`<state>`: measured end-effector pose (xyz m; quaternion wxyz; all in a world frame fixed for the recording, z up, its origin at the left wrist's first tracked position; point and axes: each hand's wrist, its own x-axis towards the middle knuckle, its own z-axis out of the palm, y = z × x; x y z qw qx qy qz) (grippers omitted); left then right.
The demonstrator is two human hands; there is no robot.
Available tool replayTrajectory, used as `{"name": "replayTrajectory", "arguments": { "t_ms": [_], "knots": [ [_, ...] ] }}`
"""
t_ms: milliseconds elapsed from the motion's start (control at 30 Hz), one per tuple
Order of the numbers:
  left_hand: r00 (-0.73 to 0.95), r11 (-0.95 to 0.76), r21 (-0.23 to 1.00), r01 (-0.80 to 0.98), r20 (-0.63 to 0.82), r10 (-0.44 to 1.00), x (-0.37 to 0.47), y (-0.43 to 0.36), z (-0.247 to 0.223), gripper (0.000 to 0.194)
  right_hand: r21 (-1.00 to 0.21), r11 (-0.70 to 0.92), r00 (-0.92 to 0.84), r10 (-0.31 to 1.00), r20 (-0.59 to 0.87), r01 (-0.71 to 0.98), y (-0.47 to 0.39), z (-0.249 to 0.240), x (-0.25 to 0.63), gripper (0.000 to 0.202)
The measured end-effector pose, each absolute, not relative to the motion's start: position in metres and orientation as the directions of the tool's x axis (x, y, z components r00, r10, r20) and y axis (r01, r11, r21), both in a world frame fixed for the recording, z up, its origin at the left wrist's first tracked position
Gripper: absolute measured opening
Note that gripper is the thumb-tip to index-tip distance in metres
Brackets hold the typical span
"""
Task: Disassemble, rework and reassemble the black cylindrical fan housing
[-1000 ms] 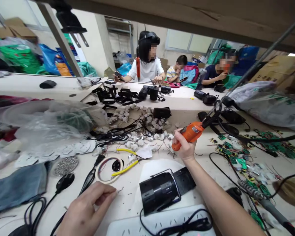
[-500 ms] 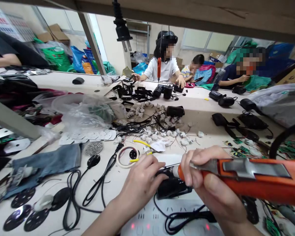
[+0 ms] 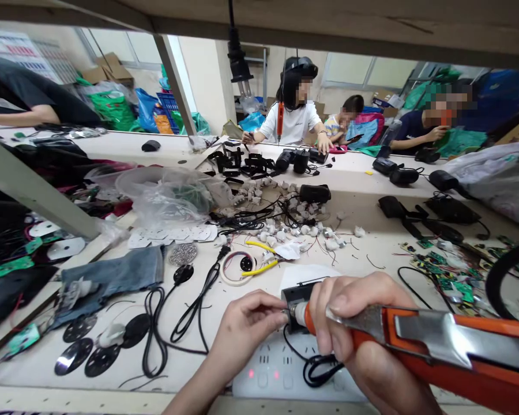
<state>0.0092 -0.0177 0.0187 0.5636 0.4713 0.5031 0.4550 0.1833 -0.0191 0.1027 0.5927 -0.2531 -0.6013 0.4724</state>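
My right hand (image 3: 367,328) is wrapped around an orange electric screwdriver (image 3: 458,340) with a metal lever along its side. Its tip points left, at a small black plastic housing (image 3: 292,297) that is partly hidden behind my fingers. My left hand (image 3: 251,323) has its thumb and fingers closed at the housing's left edge, close to the screwdriver tip; whether a small part is also between them cannot be seen. Under the housing, a black cord (image 3: 320,372) lies coiled on a white power strip (image 3: 259,383) with lit red lamps. White paper (image 3: 288,275) shows behind the housing.
Yellow-handled pliers (image 3: 259,270) lie by a tape roll (image 3: 222,276). Left are black cables (image 3: 153,328), black discs (image 3: 101,357) and a denim cloth (image 3: 116,276). Green circuit boards (image 3: 462,291) lie right. A plug (image 3: 240,63) hangs from above. Several people sit across the bench.
The view has shifted, so bench things appear further right. The screwdriver tip and my left fingertips have come together at the housing's left edge, and the housing is tilted differently.
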Motion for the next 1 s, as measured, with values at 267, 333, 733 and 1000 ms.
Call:
{"name": "replayTrajectory", "arguments": {
  "t_ms": [267,333,733,1000],
  "knots": [
    [0.302,0.561,0.5,-0.66,-0.507,0.807,0.013,-0.028,0.01,0.038,-0.835,0.427,-0.233,0.823,0.518,-0.346,-0.028,0.111,0.175,0.017],
    [0.338,0.578,0.435,-0.691,-0.513,0.789,0.012,-0.03,0.006,0.036,-0.833,0.429,-0.226,0.824,0.519,-0.349,-0.031,0.112,0.174,0.018],
    [0.354,0.53,0.522,-0.668,-0.404,0.844,0.008,-0.034,0.002,0.034,-0.845,0.382,-0.314,0.805,0.503,-0.374,-0.038,0.112,0.177,0.017],
    [0.374,0.499,0.604,-0.622,-0.33,0.867,0.008,-0.035,0.0,0.035,-0.833,0.365,-0.311,0.804,0.507,-0.416,-0.037,0.104,0.178,0.022]
  ]
}}
